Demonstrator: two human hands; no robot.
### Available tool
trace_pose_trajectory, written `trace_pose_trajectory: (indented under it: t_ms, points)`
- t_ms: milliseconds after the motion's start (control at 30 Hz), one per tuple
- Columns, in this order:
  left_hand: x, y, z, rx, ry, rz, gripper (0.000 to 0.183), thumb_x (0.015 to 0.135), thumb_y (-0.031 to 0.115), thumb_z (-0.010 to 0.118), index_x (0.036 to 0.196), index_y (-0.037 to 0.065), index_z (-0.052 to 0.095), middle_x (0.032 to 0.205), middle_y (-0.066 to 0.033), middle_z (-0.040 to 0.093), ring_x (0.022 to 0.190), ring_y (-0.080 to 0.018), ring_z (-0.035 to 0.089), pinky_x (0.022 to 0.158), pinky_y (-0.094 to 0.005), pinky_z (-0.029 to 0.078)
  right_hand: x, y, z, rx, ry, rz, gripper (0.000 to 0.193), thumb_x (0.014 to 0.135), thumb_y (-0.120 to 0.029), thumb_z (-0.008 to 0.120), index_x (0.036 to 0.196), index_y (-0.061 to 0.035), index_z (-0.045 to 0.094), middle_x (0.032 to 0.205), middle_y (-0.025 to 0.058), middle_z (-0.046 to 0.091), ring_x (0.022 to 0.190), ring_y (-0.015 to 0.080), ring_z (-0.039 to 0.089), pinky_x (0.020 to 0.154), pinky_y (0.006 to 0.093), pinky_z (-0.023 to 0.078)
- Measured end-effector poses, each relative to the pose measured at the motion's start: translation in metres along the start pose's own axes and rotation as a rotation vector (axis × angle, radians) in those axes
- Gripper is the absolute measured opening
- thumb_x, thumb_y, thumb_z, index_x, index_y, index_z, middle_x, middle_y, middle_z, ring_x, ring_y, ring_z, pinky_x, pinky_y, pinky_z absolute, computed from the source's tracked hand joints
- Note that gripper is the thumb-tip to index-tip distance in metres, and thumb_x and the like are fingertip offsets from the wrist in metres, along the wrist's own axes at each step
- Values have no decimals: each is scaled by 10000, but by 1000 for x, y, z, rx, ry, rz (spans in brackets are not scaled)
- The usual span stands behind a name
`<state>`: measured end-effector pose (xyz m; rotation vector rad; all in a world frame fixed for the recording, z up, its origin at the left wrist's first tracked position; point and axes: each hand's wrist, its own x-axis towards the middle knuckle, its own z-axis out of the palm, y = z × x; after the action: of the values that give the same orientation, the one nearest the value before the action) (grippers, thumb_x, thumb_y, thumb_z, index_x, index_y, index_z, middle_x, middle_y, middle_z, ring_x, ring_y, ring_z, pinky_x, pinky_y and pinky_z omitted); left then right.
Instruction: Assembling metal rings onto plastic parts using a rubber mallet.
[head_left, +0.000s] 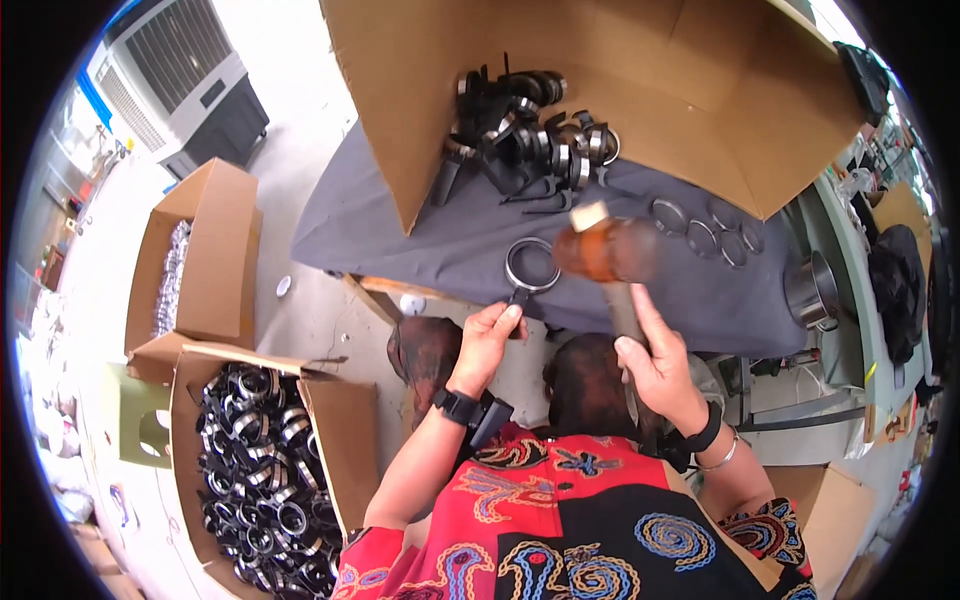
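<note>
My left hand (484, 342) grips the short black handle of a silver-and-black ring (511, 268), which lies over the dark cloth near the table's front edge. Closed round a mallet's handle, my right hand (662, 368) holds the mallet (606, 251) just right of the ring. Its brown head is blurred by motion, and a pale block (589, 215) shows at its upper left. Several loose round metal rings (703, 238) lie on the cloth farther right. Beyond, a heap of black-handled ring parts (540, 140) spills from a tipped carton.
The large open carton (690, 60) stands on the cloth-covered table (400, 215). A metal cup (812, 288) sits at the table's right end. On the left floor are a carton (345, 430) full of similar ring parts and another carton (225, 255). An air cooler (185, 75) stands behind.
</note>
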<state>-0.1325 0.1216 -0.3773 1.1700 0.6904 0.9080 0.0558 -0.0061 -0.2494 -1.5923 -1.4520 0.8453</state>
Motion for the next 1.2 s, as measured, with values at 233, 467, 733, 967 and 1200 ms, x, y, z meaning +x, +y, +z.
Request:
trace_pose_trajectory:
  t_ms: [233, 467, 733, 967, 1200]
  points:
    - [-3, -1, 4, -12, 22, -53, 296, 954, 218, 551, 728, 34, 606, 681, 1, 592, 685, -81, 519, 683, -257, 430, 21, -15, 11, -248, -97, -342, 609, 868, -104, 602, 1430, -93, 368, 941, 291, 605, 788, 442, 609, 682, 393, 501]
    - [-1, -4, 2, -21, -26, -33, 283, 952, 230, 559, 755, 43, 641, 715, -2, 622, 727, -87, 533, 740, -259, 427, 66, -9, 20, -464, -126, -370, 606, 891, -169, 550, 1454, -183, 326, 713, 229, 581, 642, 405, 591, 578, 468, 451]
    - [-1, 3, 0, -28, -15, -18, 322, 956, 261, 549, 735, 41, 628, 706, -8, 623, 694, -92, 534, 716, -258, 436, 69, -72, 5, -203, 39, -347, 576, 902, -111, 555, 1437, -73, 345, 827, 261, 572, 530, 272, 537, 581, 292, 475]
    - [-1, -6, 0, -37, -6, -42, 291, 950, 244, 565, 765, 33, 639, 708, -20, 634, 695, -107, 578, 698, -267, 464, 85, -40, -7, 31, -147, 15, 588, 948, -131, 523, 1480, -231, 292, 763, -26, 506, 539, 31, 445, 472, 218, 457]
    - [3, -1, -2, -26, -34, -1, 295, 946, 266, 573, 778, 36, 648, 717, -22, 643, 695, -105, 577, 699, -266, 468, 81, -12, 9, -112, -204, 11, 572, 945, -126, 508, 1473, -136, 288, 1361, 186, 495, 1221, 264, 517, 1003, 349, 385]
